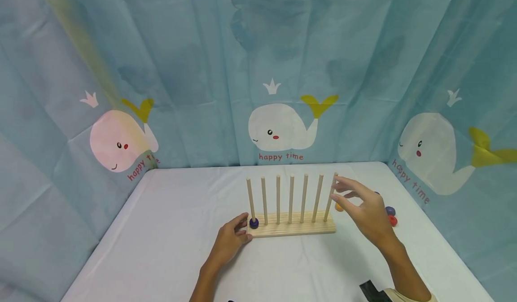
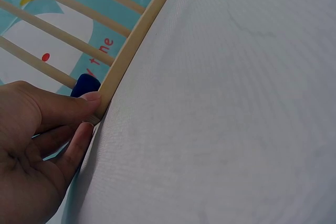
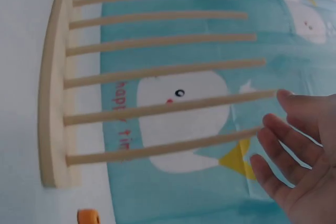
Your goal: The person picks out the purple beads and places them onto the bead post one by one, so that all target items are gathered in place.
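The wooden base (image 1: 291, 230) carries a row of several upright pegs (image 1: 291, 199). A dark blue bead (image 1: 253, 223) sits at the foot of the leftmost peg; it also shows in the left wrist view as a blue shape (image 2: 86, 85). My left hand (image 1: 229, 242) grips the left end of the base between thumb and fingers (image 2: 79, 145). My right hand (image 1: 369, 210) is raised beside the top of the rightmost peg, fingers loosely bent and apart, nothing held. The right wrist view shows these fingers (image 3: 278, 140) at the peg tips; whether they touch, I cannot tell.
An orange bead (image 1: 339, 207) lies just right of the base, also visible in the right wrist view (image 3: 88, 216). Farther right are a purple bead (image 1: 390, 211), a red bead (image 1: 392, 221) and a dark one partly behind my right hand. A whale-print curtain (image 1: 202, 68) surrounds the white table (image 1: 169, 216).
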Motion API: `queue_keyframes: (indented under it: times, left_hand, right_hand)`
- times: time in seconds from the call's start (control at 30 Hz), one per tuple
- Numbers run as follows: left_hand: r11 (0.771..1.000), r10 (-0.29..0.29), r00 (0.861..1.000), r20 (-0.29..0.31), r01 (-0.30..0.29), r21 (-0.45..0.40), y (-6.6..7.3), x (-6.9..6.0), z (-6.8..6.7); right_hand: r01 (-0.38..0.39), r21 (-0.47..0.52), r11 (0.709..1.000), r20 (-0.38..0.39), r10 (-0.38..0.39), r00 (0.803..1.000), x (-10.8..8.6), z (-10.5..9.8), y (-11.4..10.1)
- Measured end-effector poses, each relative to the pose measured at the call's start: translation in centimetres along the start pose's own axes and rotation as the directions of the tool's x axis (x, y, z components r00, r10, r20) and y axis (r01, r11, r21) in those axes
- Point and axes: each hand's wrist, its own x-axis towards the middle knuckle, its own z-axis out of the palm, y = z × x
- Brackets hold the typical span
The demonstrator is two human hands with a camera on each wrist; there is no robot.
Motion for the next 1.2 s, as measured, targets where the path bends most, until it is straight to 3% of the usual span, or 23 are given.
queue_keyframes:
  times: [0.33,0.77,0.9,1.03,1.2]
  left_hand:
    - [1.000,-0.002,1.000,-0.005,0.002,0.019,-0.1,0.0,0.0]
    - [1.000,-0.001,1.000,-0.010,0.001,0.028,-0.1,0.0,0.0]
    - [0.999,0.001,1.000,-0.012,-0.001,0.032,-0.1,0.0,0.0]
    - [1.000,0.004,1.000,-0.008,-0.004,0.025,-0.2,0.0,0.0]
    - [1.000,-0.006,1.000,-0.004,0.006,0.029,-0.2,0.0,0.2]
  right_hand:
    - [-0.123,-0.129,0.984,0.018,0.126,0.992,-2.3,-1.9,2.2]
    - [-0.188,-0.203,0.961,0.067,0.205,0.976,-4.7,-4.4,6.0]
    - [-0.262,-0.265,0.928,0.110,0.299,0.948,-5.3,-5.1,7.0]
    - [-0.344,-0.312,0.885,0.169,0.408,0.897,-5.9,-6.0,8.0]
    - [-0.352,-0.345,0.870,0.222,0.440,0.870,-6.5,-7.1,9.1]
